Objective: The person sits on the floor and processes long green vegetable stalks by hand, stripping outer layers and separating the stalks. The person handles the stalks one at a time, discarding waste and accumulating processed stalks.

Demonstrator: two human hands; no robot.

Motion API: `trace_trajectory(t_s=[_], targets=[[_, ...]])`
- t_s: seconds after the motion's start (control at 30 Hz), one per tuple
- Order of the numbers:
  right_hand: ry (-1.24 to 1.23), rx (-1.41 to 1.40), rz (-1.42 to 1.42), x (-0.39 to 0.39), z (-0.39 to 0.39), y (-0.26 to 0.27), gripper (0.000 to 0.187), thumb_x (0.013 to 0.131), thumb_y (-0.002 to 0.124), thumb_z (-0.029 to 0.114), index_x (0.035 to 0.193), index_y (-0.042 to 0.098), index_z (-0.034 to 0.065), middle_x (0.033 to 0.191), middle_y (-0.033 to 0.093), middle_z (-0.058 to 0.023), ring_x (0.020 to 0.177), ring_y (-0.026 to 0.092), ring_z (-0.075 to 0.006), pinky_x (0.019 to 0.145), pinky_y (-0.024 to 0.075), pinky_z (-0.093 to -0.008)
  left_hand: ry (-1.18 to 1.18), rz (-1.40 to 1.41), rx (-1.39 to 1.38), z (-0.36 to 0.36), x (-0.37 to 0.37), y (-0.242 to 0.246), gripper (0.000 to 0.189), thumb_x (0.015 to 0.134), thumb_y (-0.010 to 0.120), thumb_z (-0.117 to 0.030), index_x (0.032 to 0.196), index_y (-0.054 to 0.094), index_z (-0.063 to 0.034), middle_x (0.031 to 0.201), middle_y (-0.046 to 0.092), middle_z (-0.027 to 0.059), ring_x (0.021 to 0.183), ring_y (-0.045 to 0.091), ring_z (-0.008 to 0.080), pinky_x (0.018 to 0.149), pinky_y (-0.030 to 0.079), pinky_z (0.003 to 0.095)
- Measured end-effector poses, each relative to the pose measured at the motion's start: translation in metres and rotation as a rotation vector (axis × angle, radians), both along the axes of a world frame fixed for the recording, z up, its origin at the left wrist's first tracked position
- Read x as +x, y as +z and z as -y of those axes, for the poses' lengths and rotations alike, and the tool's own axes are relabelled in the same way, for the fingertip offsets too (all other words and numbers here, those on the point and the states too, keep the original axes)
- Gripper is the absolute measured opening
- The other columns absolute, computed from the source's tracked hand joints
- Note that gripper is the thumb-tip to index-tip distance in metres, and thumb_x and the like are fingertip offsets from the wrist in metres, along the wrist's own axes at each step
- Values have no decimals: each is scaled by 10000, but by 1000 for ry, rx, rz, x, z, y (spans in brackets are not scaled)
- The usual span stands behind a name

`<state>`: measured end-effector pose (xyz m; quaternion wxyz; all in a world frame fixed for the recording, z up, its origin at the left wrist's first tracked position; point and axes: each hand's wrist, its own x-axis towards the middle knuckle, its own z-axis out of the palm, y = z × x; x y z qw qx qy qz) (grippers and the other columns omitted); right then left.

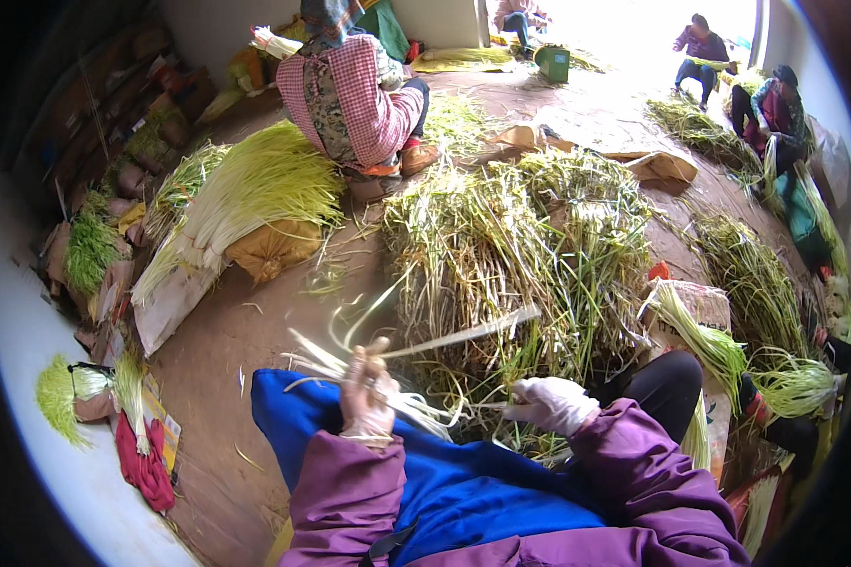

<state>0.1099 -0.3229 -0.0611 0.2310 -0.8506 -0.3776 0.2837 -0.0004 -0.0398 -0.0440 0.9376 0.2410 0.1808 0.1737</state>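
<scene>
My left hand [369, 393], in a thin pale glove, is closed around a small bunch of white leafy stalks [425, 418], probably blanched chives. Their ends stick out on both sides of the fist. One long pale leaf [475, 332], blurred, slants up to the right from the fingers. Lower right, my right hand [549, 405] wears a white glove and has its fingers drawn together. A thin pale strand [488, 406] runs to its fingertips. Beneath and between the hands lies a blue cloth [461, 482] over my lap. Just beyond is a large heap of untrimmed stalks [482, 262] with dry brown leaves.
A person in a checked top [362, 99] sits beyond the heap. Large pale-stalk bundles [255, 191] lean left on a yellow sack [276, 248]. Trimmed stalks [702, 340] rest on a printed sack [688, 305] at right. Several other people [773, 113] sit farther off.
</scene>
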Motion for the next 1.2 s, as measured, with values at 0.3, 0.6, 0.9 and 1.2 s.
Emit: trace_trajectory(t_s=[0.3, 0.6, 0.9, 1.2], targets=[[-432, 1062, -838, 24, -62, 31, 377, 988, 448, 347, 1068, 621, 22, 1052, 670, -121, 973, 626, -192, 909, 451, -332, -355, -235, 472, 51, 11, -3, 432, 958, 525, -361, 1125, 617, 26, 705, 686, 108, 416, 444, 55, 395, 342, 193], [409, 210, -138, 2, -93, 12, 205, 914, 514, 238, 908, 636, 74, 796, 644, -113, 735, 621, -278, 662, 497, -342, -374, -231, 454, 54, 29, -14, 525, 951, 542, -372, 1268, 494, 44, 1035, 662, 216, 899, 662, 253, 828, 530, 367], [-542, 380, 257, 147, -61, -18, 190, 842, 658, 279, 876, 649, 93, 772, 657, -105, 726, 647, -241, 685, 535, -356, -163, -43, -32, 25, 36, -9, 506, 961, 537, -321, 1315, 463, 33, 503, 495, -1, 487, 547, 149, 575, 553, 397], [-462, 158, -11, 111, -57, -24, 184, 843, 588, 268, 878, 690, 119, 769, 667, -105, 621, 596, -231, 628, 514, -329, -374, -21, -22, 33, 38, 8, 472, 953, 560, -239, 1231, 490, 137, 419, 422, -23, 325, 357, 56, 372, 378, 240]])
